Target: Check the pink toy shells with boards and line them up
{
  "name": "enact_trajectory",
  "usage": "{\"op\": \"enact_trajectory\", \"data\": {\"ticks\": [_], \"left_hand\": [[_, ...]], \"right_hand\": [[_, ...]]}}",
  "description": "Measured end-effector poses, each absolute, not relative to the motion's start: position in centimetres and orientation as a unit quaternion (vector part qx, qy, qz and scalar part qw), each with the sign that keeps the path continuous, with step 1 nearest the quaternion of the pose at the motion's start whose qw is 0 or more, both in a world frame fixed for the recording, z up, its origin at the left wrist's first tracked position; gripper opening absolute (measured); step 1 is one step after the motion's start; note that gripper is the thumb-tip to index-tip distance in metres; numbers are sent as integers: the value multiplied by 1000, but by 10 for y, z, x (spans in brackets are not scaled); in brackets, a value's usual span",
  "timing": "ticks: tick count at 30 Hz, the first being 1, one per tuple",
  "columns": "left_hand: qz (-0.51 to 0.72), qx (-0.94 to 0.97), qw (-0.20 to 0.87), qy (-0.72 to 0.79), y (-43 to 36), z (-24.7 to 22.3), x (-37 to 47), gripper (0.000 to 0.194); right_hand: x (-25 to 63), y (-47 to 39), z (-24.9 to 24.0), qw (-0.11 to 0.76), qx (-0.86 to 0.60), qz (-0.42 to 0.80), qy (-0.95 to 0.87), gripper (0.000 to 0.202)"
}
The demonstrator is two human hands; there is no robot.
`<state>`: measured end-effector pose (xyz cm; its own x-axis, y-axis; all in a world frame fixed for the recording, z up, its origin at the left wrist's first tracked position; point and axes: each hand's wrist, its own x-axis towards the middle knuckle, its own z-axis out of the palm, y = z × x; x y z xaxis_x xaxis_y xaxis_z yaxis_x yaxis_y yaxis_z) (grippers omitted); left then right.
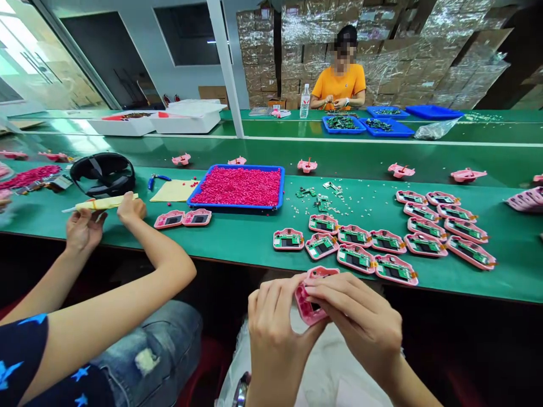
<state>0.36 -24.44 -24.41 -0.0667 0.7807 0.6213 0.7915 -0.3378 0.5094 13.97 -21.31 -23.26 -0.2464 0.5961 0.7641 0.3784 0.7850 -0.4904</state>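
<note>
Between my two hands, in front of the table edge, is a pink plastic casing (313, 315) with a dark window inside. My left hand (275, 325) grips it from the left, fingers wrapped over its far side. From the right, my right hand (365, 316) reaches over the casing with its fingers bent together at the inside; whether they pinch a small part there is hidden. Just beyond lie several pink casings fitted with green circuit boards (355, 258). Two more casings (197, 217) without visible green boards sit further left on the table.
A blue tray (282, 189) of small pink pieces stands ahead. Loose green boards (322, 203) and tiny white bits lie beside it. Pink parts (307, 165) line the belt behind. A co-worker's arm (127, 294) holds a yellow strip at left; another person (339, 85) sits opposite.
</note>
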Motion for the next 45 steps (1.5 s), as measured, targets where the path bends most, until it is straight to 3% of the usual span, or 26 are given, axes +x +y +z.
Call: {"op": "enact_trajectory", "data": {"ticks": [5,21,33,41,45], "left_hand": [[-451,-684,-13,-574,-249,-237,10,38],[-450,-682,-3,-577,-253,-235,15,34],[-439,-703,47,-557,-247,-259,7,41],[-430,-709,24,-558,-244,-276,5,41],[-419,-714,-20,-561,-244,-280,-1,50]], "right_hand": [[148,-218,-238,522,-368,25,-769,25],[149,-220,-238,520,-381,30,-764,26],[136,-210,-244,530,-410,400,-625,9],[133,-212,-260,500,-442,534,-519,19],[138,-206,-254,436,-426,546,-575,18]]}}
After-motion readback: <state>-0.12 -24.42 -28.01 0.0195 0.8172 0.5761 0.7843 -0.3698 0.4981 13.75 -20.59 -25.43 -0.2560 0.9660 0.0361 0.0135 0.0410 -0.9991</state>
